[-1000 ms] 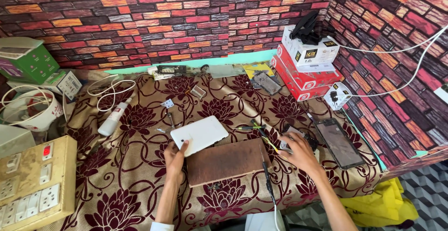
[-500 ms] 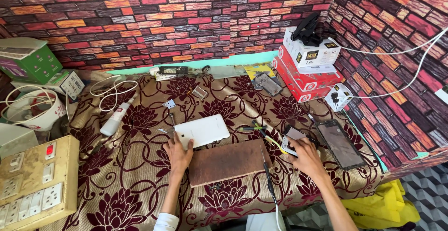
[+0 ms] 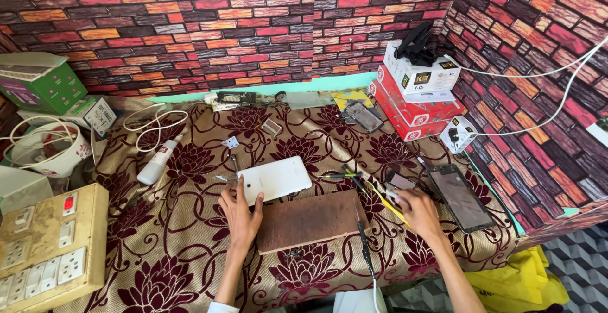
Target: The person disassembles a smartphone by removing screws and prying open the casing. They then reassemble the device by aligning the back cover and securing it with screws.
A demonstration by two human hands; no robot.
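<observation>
While the left hand (image 3: 241, 215) lies flat on the cloth (image 3: 158, 262), its fingers are spread and open, the fingertips touching the near left corner of the white tablet (image 3: 276, 179). That tablet lies face down, slightly tilted, near the middle of the table, just beyond a brown wooden board (image 3: 310, 219) whose far edge it meets or slightly overlaps. The right hand (image 3: 415, 210) rests to the right of the board, its fingers curled loosely over small tools; whether it actually grips one I cannot tell. Yellow-handled tools (image 3: 387, 200) stick out from under it toward the tablet, and a small grey part (image 3: 400, 182) lies just beyond the knuckles. A dark phone (image 3: 461, 196) lies screen up to the right of that hand, near the table edge. A black-handled tool with a cord (image 3: 363, 240) runs along the board's right side toward the person.

Farther back, red and white boxes (image 3: 418, 98) are stacked against the brick wall, with a small white charger box (image 3: 457, 134) beside them. On the left, a white bottle (image 3: 158, 161) lies on the cloth near a coil of white cable (image 3: 155, 120). A yellowed switch board (image 3: 47, 246) stands at the near left, a green box (image 3: 41, 85) behind it.
</observation>
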